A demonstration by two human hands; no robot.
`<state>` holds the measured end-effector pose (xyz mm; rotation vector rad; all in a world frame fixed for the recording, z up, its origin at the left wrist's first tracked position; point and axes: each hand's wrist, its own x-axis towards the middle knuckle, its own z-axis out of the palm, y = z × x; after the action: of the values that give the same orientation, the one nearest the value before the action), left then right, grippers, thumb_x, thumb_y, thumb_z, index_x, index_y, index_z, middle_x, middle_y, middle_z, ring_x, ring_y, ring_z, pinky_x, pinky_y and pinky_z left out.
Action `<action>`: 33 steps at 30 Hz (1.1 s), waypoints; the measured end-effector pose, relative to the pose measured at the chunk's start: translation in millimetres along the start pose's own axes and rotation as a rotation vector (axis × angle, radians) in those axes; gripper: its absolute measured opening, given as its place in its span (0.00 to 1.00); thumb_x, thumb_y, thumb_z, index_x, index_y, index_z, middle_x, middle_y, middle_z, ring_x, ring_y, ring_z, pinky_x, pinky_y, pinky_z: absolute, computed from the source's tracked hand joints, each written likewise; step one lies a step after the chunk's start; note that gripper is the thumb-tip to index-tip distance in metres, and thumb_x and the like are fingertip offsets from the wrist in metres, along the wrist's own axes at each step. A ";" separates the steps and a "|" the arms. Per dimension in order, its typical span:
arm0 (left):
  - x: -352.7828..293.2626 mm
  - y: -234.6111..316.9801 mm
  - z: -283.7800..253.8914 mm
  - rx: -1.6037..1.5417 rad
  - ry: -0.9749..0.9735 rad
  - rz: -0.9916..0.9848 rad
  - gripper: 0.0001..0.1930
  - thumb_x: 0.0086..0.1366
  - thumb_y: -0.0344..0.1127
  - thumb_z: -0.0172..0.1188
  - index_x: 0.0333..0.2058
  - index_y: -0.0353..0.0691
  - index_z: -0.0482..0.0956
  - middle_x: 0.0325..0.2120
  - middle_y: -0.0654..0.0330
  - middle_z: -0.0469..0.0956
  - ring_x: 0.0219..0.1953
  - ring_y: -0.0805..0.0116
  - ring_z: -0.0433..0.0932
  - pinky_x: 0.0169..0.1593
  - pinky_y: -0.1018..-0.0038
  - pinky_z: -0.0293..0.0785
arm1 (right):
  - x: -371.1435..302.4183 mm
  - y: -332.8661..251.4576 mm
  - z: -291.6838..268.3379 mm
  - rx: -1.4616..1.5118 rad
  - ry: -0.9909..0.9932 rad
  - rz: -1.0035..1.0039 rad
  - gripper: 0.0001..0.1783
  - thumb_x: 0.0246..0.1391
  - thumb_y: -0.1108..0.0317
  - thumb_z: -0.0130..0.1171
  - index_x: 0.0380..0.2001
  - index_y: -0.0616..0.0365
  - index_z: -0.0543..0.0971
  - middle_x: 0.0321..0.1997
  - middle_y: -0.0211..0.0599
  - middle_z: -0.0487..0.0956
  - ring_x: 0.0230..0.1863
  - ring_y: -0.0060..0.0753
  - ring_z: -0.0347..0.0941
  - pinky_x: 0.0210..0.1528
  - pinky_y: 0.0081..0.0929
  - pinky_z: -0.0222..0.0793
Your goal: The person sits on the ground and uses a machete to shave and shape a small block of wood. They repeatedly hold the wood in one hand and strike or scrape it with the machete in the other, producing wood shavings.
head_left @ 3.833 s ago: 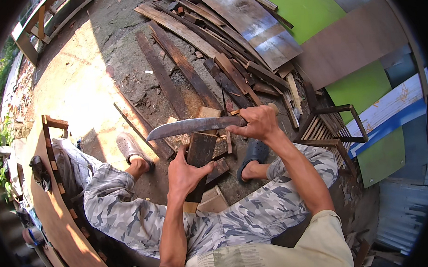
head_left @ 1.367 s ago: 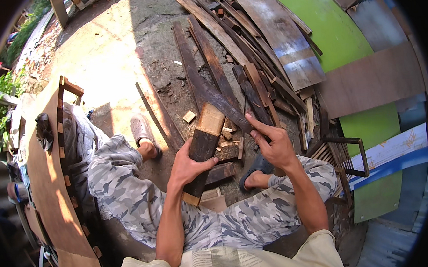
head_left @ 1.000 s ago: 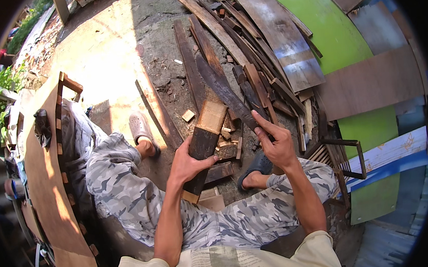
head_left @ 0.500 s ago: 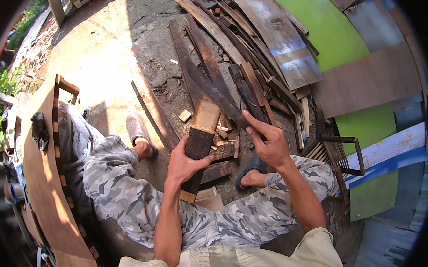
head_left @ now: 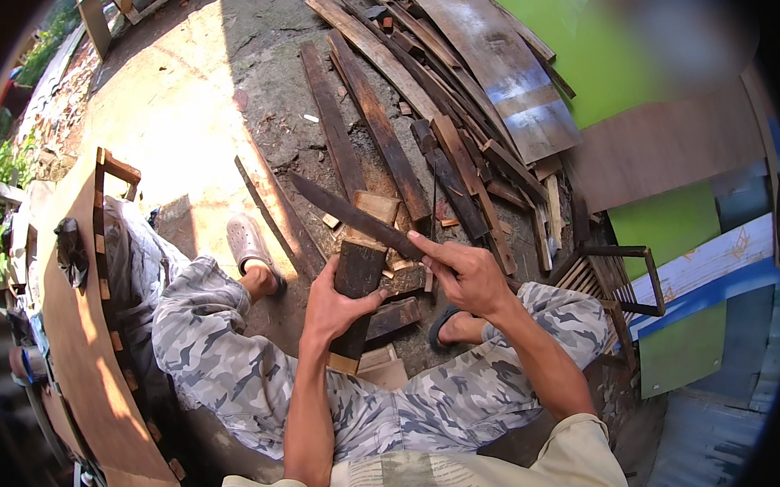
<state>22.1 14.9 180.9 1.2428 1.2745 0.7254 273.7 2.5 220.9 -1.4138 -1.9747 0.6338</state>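
Dark, weathered wood is what the left hand [head_left: 336,304] is clasping: a short upright block [head_left: 357,285] standing on end between the person's knees, its long axis running up and away from the body, its top end by a pale offcut [head_left: 375,209]. That grip is closed around the block's lower middle, fingers wrapping its left side and thumb lying toward the right. The right hand [head_left: 467,275] is closing its grip on the handle of a long machete [head_left: 353,217], whose blade is slanting up and to the left from the hand, crossing just over the block's top end. So the blade is lying across the block's axis, not along it, with the edge touching or nearly touching the wood; which of the two cannot be told. Loose planks [head_left: 375,130] are lying on the ground beyond.
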 end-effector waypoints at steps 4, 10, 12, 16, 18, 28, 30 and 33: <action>-0.1 6.5 -3.5 0.039 -0.036 -0.044 0.39 0.45 0.43 0.80 0.53 0.27 0.76 0.43 0.52 0.86 0.44 0.66 0.84 0.51 0.71 0.78 | -1.5 -5.8 -7.3 -0.045 -0.040 0.059 0.30 0.61 0.77 0.61 0.66 0.45 0.77 0.33 0.46 0.82 0.28 0.46 0.79 0.33 0.37 0.74; 1.7 0.1 -2.6 0.025 0.002 -0.033 0.41 0.44 0.44 0.80 0.55 0.26 0.75 0.43 0.50 0.85 0.44 0.65 0.85 0.51 0.71 0.78 | 6.4 1.0 -6.0 0.063 0.189 -0.026 0.32 0.59 0.73 0.62 0.66 0.35 0.76 0.27 0.38 0.79 0.26 0.45 0.78 0.30 0.41 0.74; -2.8 3.3 -0.2 0.077 0.024 -0.012 0.41 0.44 0.44 0.80 0.55 0.26 0.75 0.43 0.50 0.85 0.44 0.65 0.84 0.51 0.70 0.78 | -3.3 2.5 -9.1 -0.025 0.047 0.018 0.33 0.59 0.74 0.62 0.67 0.38 0.76 0.28 0.38 0.80 0.27 0.43 0.78 0.31 0.40 0.74; -0.5 0.3 -2.8 0.049 0.017 -0.026 0.40 0.45 0.42 0.80 0.54 0.27 0.75 0.43 0.51 0.86 0.43 0.65 0.84 0.51 0.70 0.78 | 0.7 0.5 -11.3 -0.013 0.075 0.012 0.34 0.58 0.75 0.62 0.67 0.37 0.75 0.29 0.38 0.80 0.27 0.44 0.79 0.31 0.41 0.74; -2.7 -0.7 -3.3 0.035 0.009 -0.038 0.39 0.46 0.42 0.80 0.54 0.28 0.76 0.42 0.52 0.86 0.43 0.66 0.85 0.51 0.71 0.78 | 5.9 -3.7 -12.4 0.046 0.175 0.026 0.34 0.58 0.74 0.62 0.67 0.35 0.76 0.28 0.37 0.79 0.27 0.45 0.78 0.31 0.42 0.74; 0.0 -0.6 -0.5 0.092 0.023 0.020 0.39 0.46 0.43 0.81 0.54 0.29 0.76 0.41 0.52 0.86 0.42 0.66 0.85 0.50 0.70 0.79 | -3.3 3.8 -6.8 -0.021 0.010 -0.003 0.33 0.59 0.75 0.63 0.67 0.37 0.76 0.29 0.41 0.80 0.27 0.45 0.78 0.31 0.40 0.74; 2.5 -7.1 -2.8 0.119 0.006 0.028 0.39 0.46 0.44 0.81 0.53 0.28 0.76 0.41 0.52 0.86 0.42 0.66 0.85 0.48 0.70 0.79 | -5.2 2.1 -6.7 -0.075 -0.063 -0.039 0.32 0.59 0.75 0.63 0.66 0.41 0.76 0.28 0.42 0.81 0.27 0.45 0.78 0.31 0.39 0.73; 1.8 -6.2 -0.3 0.037 0.026 0.017 0.39 0.46 0.44 0.81 0.53 0.28 0.76 0.40 0.52 0.86 0.41 0.66 0.85 0.48 0.70 0.80 | 4.5 2.0 -9.0 0.042 0.183 -0.027 0.32 0.58 0.75 0.63 0.66 0.41 0.77 0.27 0.42 0.80 0.27 0.46 0.78 0.31 0.40 0.74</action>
<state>20.8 15.2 174.5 1.2797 1.3046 0.7353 280.5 7.7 226.7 -1.3673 -1.8242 0.5114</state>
